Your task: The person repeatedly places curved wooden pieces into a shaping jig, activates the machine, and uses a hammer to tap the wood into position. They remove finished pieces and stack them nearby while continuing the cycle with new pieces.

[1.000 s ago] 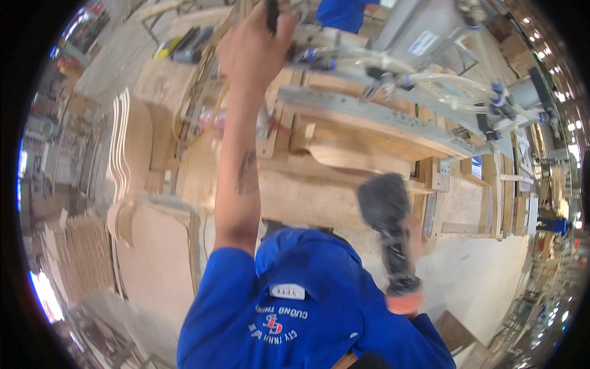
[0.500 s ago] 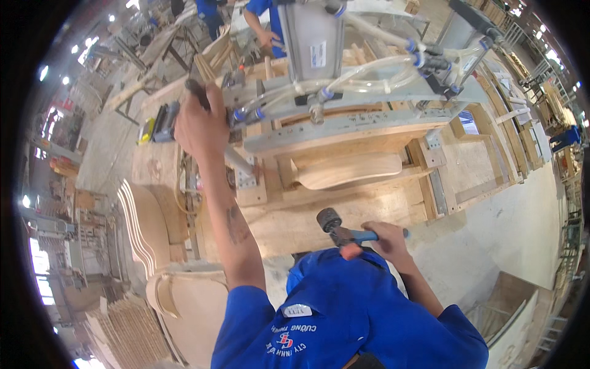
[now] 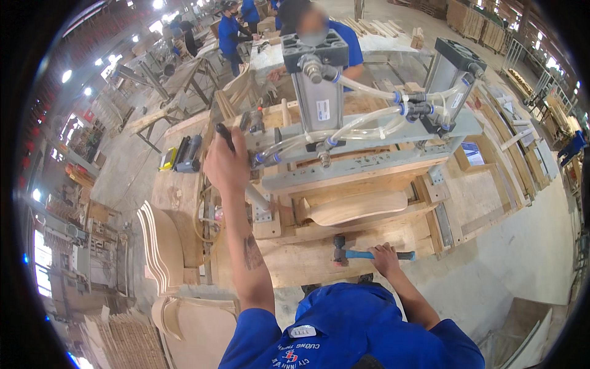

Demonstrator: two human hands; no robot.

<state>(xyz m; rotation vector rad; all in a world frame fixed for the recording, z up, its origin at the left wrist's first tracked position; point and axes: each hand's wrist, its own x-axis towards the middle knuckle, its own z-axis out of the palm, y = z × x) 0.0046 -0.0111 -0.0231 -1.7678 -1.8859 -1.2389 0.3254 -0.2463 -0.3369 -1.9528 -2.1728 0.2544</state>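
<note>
My left hand (image 3: 226, 165) is wrapped round a black lever handle (image 3: 225, 136) at the left end of a pneumatic press. My right hand (image 3: 385, 259) grips the blue handle of a mallet (image 3: 359, 254). Its dark head points left, above the front edge of the wooden workbench (image 3: 283, 261); whether it touches the wood I cannot tell. Below the press's grey beam (image 3: 369, 161), a curved pale wooden panel (image 3: 359, 209) sits in the wooden frame of the jig. Two air cylinders (image 3: 316, 101) with clear hoses stand on the beam.
Several curved wooden pieces (image 3: 161, 246) stand on edge at the left, near stacked panels (image 3: 126, 335). A nail gun (image 3: 187, 154) lies at the bench's far left. Across the bench is a co-worker in a blue shirt (image 3: 345, 46). Wooden strips (image 3: 507, 147) lie along the right.
My right hand has moved forward, and the mallet has swung from above my lap to the bench's front edge. My left hand stays on the lever. The view has tilted up.
</note>
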